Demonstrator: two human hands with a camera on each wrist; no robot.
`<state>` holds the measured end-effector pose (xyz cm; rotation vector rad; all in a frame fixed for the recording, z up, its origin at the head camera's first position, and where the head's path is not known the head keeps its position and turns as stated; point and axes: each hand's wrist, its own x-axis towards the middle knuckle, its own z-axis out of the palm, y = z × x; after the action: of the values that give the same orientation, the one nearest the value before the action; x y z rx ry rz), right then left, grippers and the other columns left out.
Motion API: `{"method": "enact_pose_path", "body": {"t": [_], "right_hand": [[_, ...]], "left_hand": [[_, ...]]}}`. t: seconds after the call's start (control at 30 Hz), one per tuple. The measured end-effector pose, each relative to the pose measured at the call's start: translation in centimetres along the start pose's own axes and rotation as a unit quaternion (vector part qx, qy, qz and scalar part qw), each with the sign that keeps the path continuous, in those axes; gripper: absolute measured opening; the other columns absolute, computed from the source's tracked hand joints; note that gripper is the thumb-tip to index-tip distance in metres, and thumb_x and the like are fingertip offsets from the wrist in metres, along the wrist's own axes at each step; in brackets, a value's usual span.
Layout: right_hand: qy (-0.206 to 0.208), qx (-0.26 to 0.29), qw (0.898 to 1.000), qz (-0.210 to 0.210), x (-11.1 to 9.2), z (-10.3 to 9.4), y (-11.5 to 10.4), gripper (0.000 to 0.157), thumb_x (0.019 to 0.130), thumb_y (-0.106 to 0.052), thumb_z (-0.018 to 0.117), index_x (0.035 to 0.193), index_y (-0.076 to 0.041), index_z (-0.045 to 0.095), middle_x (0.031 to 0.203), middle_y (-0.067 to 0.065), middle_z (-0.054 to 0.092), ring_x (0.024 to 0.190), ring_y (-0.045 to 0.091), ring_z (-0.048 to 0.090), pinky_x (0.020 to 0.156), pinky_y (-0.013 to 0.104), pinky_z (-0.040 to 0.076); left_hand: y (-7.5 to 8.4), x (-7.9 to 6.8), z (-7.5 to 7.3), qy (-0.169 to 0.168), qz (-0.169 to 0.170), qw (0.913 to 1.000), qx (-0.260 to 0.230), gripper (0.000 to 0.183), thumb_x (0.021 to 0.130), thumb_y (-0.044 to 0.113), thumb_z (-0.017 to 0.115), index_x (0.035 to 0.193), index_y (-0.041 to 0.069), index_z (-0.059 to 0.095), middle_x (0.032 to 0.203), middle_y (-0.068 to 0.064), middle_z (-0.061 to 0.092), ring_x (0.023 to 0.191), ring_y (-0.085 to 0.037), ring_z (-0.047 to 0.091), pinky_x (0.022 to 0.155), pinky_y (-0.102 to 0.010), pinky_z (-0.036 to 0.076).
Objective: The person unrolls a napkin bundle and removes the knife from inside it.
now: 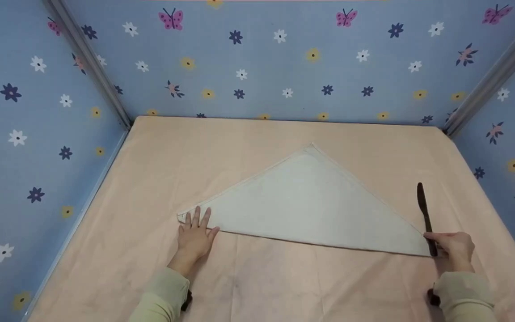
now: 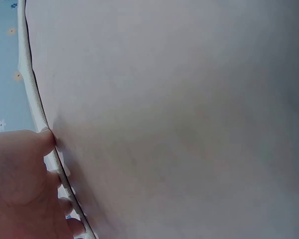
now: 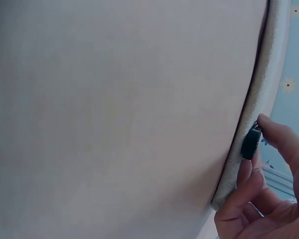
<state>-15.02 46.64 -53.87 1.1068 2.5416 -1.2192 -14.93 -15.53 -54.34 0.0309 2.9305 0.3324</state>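
Observation:
A pale cloth napkin [image 1: 302, 210], folded into a triangle, lies on the table with its peak toward the back and its long folded edge toward me. My left hand [image 1: 196, 239] rests on its left corner, fingers straight and spread. In the left wrist view, the thumb [image 2: 45, 142] touches the folded edge. At the right corner my right hand [image 1: 456, 248] pinches a dark table knife [image 1: 423, 203] near its lower end, the long part pointing away from me. The right wrist view has the dark knife end [image 3: 251, 143] against the folded edge. Whether these fingers also grip the cloth, I cannot tell.
A peach cloth [image 1: 275, 281] covers the table. Blue panels [image 1: 271, 53] with flowers and butterflies rise at the back and both sides. Grey poles [image 1: 92, 62] stand at the two back corners.

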Motion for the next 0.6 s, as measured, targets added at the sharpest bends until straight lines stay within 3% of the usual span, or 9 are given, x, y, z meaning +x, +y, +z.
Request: {"method": "enact_pose_path", "body": {"t": [0.17,0.4,0.6], "right_hand": [[0.002,0.007,1.0,0.002,0.4,-0.3,0.5,0.071,0.057,-0.041,0.08,0.104,0.009,0.061,0.063,0.0,0.058,0.051,0.011,0.054,0.049,0.026,0.048],[-0.011,0.037,0.999,0.01,-2.5,-1.5,-1.5,0.046,0.063,-0.026,0.079,0.091,0.008,0.064,0.056,-0.002,0.056,0.051,0.012,0.053,0.046,0.026,0.046],[-0.013,0.059,0.998,0.023,-2.9,-1.8,-2.1,0.032,0.063,-0.023,0.08,0.08,0.001,0.067,0.055,-0.002,0.057,0.05,0.013,0.055,0.049,0.03,0.048]], "left_hand": [[0.0,-0.1,0.0,-0.001,-0.001,1.0,-0.001,0.062,0.094,0.044,0.033,0.142,0.009,0.018,0.145,-0.02,0.008,0.129,-0.043,0.006,0.098,-0.06,0.015],[-0.1,0.0,0.0,0.0,-0.001,1.0,0.005,0.062,0.094,0.044,0.033,0.142,0.009,0.018,0.146,-0.02,0.008,0.129,-0.044,0.006,0.098,-0.06,0.015],[-0.1,-0.1,0.0,0.002,-0.001,1.0,-0.004,0.062,0.094,0.044,0.033,0.142,0.01,0.018,0.146,-0.02,0.008,0.13,-0.043,0.006,0.098,-0.06,0.015]]}}
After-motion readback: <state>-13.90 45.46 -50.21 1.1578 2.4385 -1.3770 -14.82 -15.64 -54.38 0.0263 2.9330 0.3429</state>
